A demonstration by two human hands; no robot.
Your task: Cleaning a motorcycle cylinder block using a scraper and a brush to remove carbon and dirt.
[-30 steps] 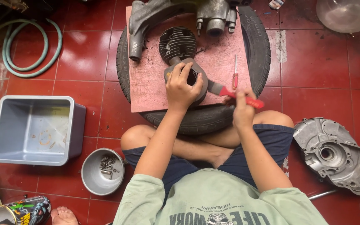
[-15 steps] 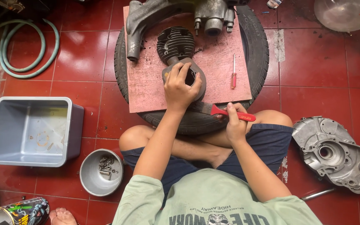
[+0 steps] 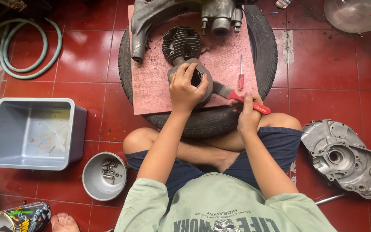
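Head view. I see the left hand [image 3: 185, 88] clamped over the top of a grey metal cylinder barrel [image 3: 202, 83], fingers [image 3: 184, 74] curled over its rim and into the bore. The barrel stands on a pink board [image 3: 151, 86] that lies across a black tyre [image 3: 202, 122] on the red tiled floor [image 3: 86, 56].

The right hand [image 3: 247, 114] is closed around the red handle of a scraper [image 3: 239, 96]; the flat metal blade points at the barrel's side and appears to touch it.

Handling, as I judge it: the barrel is cast metal, heavy, rigid, probably oily. The rim grip gives control against rotation; the outer wall is smooth and would slip. The scraper is light and stiff; hold it by the handle only.

Behind the barrel lies a finned cylinder head [image 3: 181, 43], dark and ribbed, touching it or nearly so. A small red screwdriver [image 3: 241, 75] lies on the board just right.

On the floor: a grey plastic tub [image 3: 31, 133], a round metal bowl [image 3: 104, 176] holding small nuts and bolts, and a cast aluminium engine cover [image 3: 348, 159] to the right.
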